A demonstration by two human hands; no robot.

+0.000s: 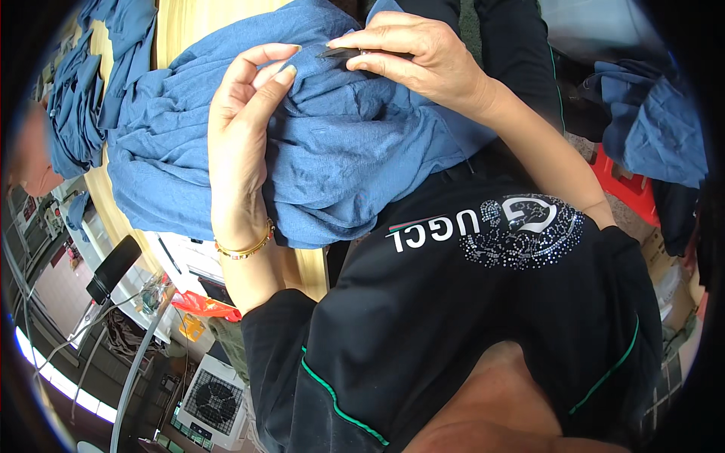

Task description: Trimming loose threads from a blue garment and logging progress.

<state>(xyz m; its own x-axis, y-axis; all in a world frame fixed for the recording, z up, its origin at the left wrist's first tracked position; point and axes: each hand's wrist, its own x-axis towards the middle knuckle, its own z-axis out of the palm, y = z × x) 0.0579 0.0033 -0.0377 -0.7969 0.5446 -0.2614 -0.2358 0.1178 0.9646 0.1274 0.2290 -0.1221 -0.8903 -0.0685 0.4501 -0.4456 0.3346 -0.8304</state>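
A large blue cloth (pixel 340 166) lies bunched and wrinkled over the table edge and toward my lap. My left hand (pixel 245 94) pinches a fold of it between thumb and fingers. My right hand (pixel 430 57) is closed on small dark thread snips (pixel 341 53), held between thumb and fingers. Their tip points left, close to the pinched fold; whether the blades touch it I cannot tell.
Pale wooden table (pixel 177 38) lies under the cloth. More blue fabric pieces (pixel 79 106) hang at the far left, beside part of another person (pixel 34 151). On the right, a red stool (pixel 623 185) stands below blue fabric (pixel 664 124). A boxy fan unit (pixel 214 399) is lower left.
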